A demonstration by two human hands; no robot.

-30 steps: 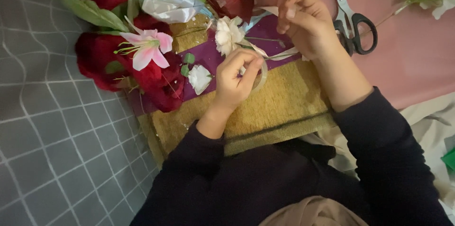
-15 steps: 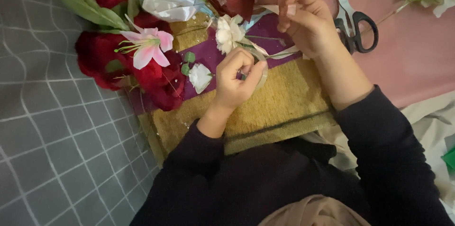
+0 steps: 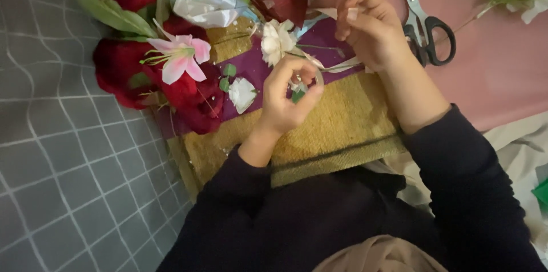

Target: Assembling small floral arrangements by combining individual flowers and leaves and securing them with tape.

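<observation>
Home craft corner, floor-level, someone seated at soft furnishings. Grey quilted grid-stitched fabric [image 3: 63, 152] fills nine o'clock. Pink cloth sheet [image 3: 491, 78] at two o'clock, black-handled steel scissors [image 3: 425, 29] lying on it. Gold woven mat [image 3: 337, 129] at centre; red artificial roses [image 3: 128, 26] and pink fabric lily [image 3: 180, 55] heaped at eleven o'clock.

A grey quilted bedcover [image 3: 51, 163] with a pale grid of lines spreads out to the left of the hands. A pink sheet [image 3: 496, 61] lies beyond and to the right of them, with black-handled scissors [image 3: 425, 26] resting on it just beside the right hand. Directly under the hands lies a gold woven cloth [image 3: 337, 129] with a purple band [image 3: 251, 66], red fabric flowers [image 3: 131, 61] lying at its left edge.
</observation>
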